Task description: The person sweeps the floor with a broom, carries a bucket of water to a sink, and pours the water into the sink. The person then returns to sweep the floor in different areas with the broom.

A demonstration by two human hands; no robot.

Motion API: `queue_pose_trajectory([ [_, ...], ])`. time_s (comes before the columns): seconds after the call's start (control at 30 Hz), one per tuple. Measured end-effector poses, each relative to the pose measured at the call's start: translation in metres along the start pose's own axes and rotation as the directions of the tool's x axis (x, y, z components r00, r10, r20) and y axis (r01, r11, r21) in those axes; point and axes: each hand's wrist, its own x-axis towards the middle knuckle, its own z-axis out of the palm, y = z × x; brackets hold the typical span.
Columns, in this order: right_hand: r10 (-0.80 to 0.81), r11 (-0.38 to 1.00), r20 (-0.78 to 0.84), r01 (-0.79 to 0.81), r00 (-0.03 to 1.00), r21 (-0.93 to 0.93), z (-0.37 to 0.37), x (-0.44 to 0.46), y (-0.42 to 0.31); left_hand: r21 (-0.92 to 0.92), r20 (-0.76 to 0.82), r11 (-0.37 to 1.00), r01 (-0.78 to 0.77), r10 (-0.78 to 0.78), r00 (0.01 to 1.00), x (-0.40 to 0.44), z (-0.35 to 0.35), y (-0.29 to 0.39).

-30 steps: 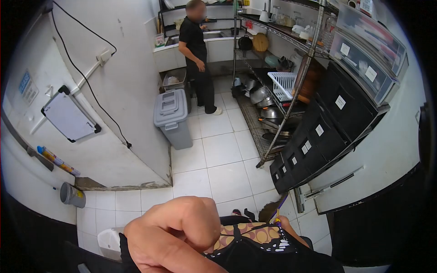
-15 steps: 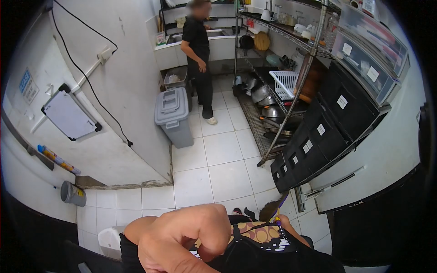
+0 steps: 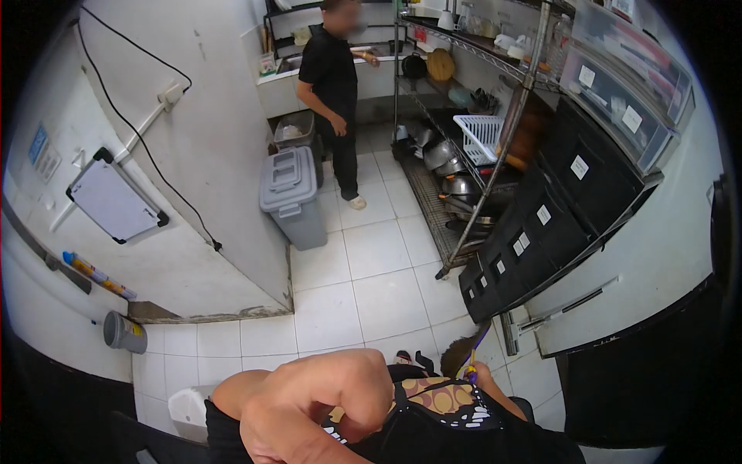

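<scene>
At the bottom centre, bare skin of my left arm and bent left hand (image 3: 359, 387) fills the view close to the camera, over my black clothing. Its fingers are hidden, so anything in it cannot be made out. Lower right, my small-looking right hand (image 3: 481, 377) is closed around a thin purple and yellow handle (image 3: 471, 363). Brown bristle-like material (image 3: 456, 356) lies beside that handle. A patterned tan cloth (image 3: 437, 396) shows between the hands.
A person in black (image 3: 331, 85) stands at the back counter (image 3: 277, 97). A grey lidded bin (image 3: 292, 197) stands left of the aisle. Right are a metal rack (image 3: 495, 166), a white basket (image 3: 481, 139) and black drawers (image 3: 541, 224). A small grey bucket (image 3: 124, 332) stands far left.
My left arm and hand have shifted slightly right and turned. The other person has stepped a little nearer and now reaches one hand toward the right above the counter.
</scene>
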Motion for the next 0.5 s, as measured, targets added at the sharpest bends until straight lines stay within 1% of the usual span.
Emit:
queue_pose_trajectory([
  [0.07, 0.043, 0.996, 0.101, -0.051, 0.994, 0.072, -0.011, 0.01, 0.001, -0.011, 0.015, 1.0, 0.002, -0.002, 1.0, 0.001, -0.001, -0.003],
  [0.1, 0.021, 0.992, 0.094, -0.033, 0.995, 0.123, -0.01, 0.006, 0.001, -0.022, 0.045, 1.0, 0.005, -0.004, 0.999, 0.002, -0.004, -0.006],
  [0.17, -0.018, 0.973, 0.075, 0.0, 0.997, 0.229, -0.008, 0.0, -0.002, -0.019, 0.072, 0.997, 0.071, -0.07, 0.995, 0.001, -0.007, -0.007],
  [0.2, -0.055, 0.957, 0.086, 0.028, 0.995, 0.288, -0.01, 0.003, -0.003, -0.008, 0.069, 0.99, 0.138, -0.137, 0.988, -0.001, -0.008, -0.003],
  [0.23, -0.086, 0.934, 0.088, 0.05, 0.992, 0.353, -0.013, 0.002, -0.002, 0.035, 0.023, 0.978, 0.207, -0.208, 0.978, -0.004, -0.008, -0.001],
  [0.27, -0.135, 0.966, 0.234, 0.075, 0.963, 0.248, -0.019, 0.002, -0.003, 0.072, -0.022, 0.958, 0.277, -0.277, 0.961, -0.008, -0.008, 0.0],
  [0.3, -0.162, 0.982, 0.37, 0.111, 0.915, 0.155, -0.021, -0.006, -0.008, 0.132, -0.11, 0.925, 0.357, -0.344, 0.932, -0.013, -0.007, 0.0],
  [0.33, -0.178, 0.952, 0.193, 0.12, 0.965, 0.282, -0.003, -0.017, -0.007, 0.147, -0.185, 0.911, 0.385, -0.357, 0.916, -0.021, -0.01, -0.01],
  [0.37, -0.09, 0.943, 0.191, 0.022, 0.977, 0.333, 0.011, -0.034, -0.009, 0.157, -0.259, 0.897, 0.414, -0.367, 0.893, -0.03, -0.013, -0.02],
  [0.4, -0.134, 0.989, 0.29, 0.109, 0.948, 0.102, 0.031, -0.09, -0.019, 0.161, -0.332, 0.881, 0.444, -0.375, 0.866, -0.039, -0.017, -0.031],
  [0.43, -0.095, 0.993, 0.34, 0.064, 0.936, 0.101, 0.039, -0.104, -0.019, 0.214, -0.419, 0.803, 0.557, -0.439, 0.794, -0.044, -0.019, -0.038],
  [0.47, -0.031, 0.975, 0.343, -0.047, 0.939, 0.218, 0.043, -0.102, -0.014, 0.308, -0.484, 0.747, 0.59, -0.411, 0.773, -0.055, -0.029, -0.054],
  [0.5, 0.016, 0.936, 0.362, -0.142, 0.932, 0.323, 0.046, -0.097, -0.012, 0.383, -0.49, 0.635, 0.67, -0.475, 0.731, -0.072, -0.043, -0.068],
])
